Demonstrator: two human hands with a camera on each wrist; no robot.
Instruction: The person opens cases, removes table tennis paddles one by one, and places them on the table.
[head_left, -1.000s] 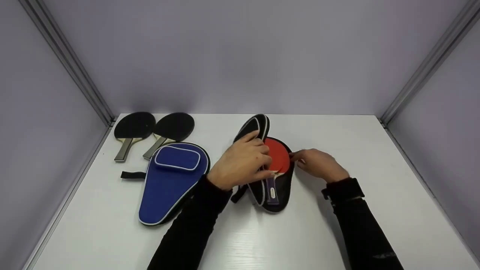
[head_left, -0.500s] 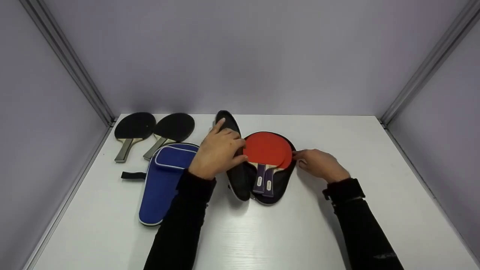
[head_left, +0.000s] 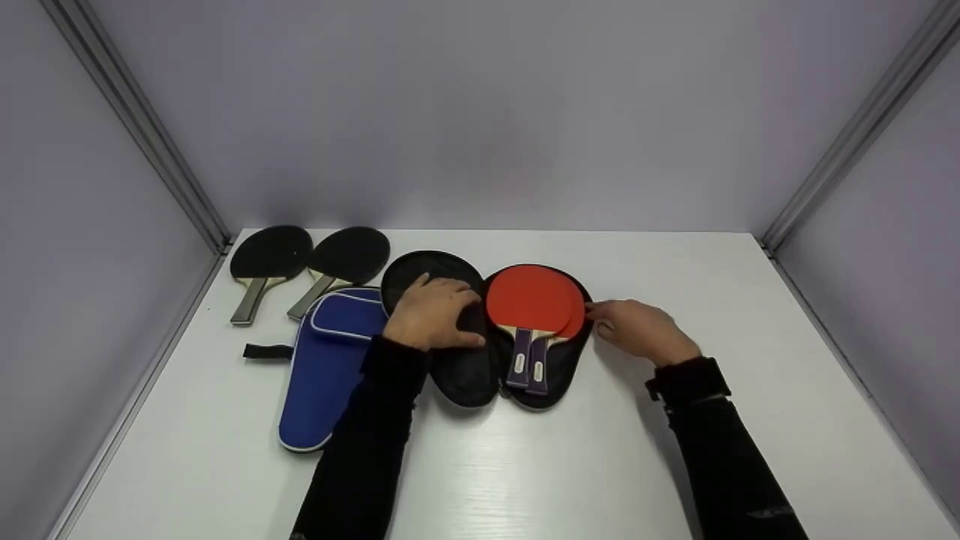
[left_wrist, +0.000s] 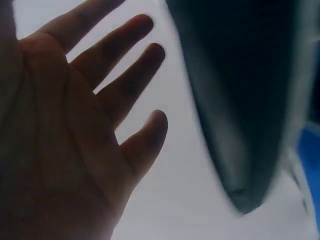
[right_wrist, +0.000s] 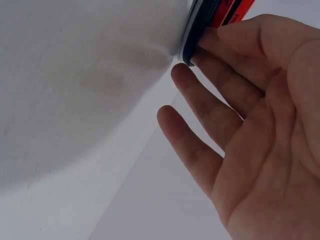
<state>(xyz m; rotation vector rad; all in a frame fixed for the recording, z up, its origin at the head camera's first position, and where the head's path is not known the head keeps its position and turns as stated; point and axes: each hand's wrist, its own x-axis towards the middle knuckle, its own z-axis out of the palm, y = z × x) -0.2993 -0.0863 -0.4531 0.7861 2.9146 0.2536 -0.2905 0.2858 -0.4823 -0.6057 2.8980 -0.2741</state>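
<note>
A black paddle case [head_left: 559, 375] lies spread open in the head view. Two table tennis paddles [head_left: 529, 300] with red faces and purple handles overlap in its right half. The case's lid [head_left: 465, 375] is folded out to the left, partly over a blue paddle case [head_left: 322, 390]. My left hand [head_left: 431, 311] is over the lid; in the left wrist view its fingers [left_wrist: 132, 75] are spread, with a gap beside the lid. My right hand [head_left: 637, 328] pinches the black case's right rim between thumb and fingers, while the other fingers [right_wrist: 185, 145] extend loosely.
Two black-faced paddles, one at the far left [head_left: 271, 253] and one beside it [head_left: 351, 253], lie behind the blue case. A black strap [head_left: 266, 351] sticks out leftward from that case. Pale walls [head_left: 480, 112] enclose the white table [head_left: 480, 480] at back and sides.
My left hand has swung the lid over to the left and down, uncovering both red paddles, and its fingers have come off the lid's edge. The right hand stays at the rim.
</note>
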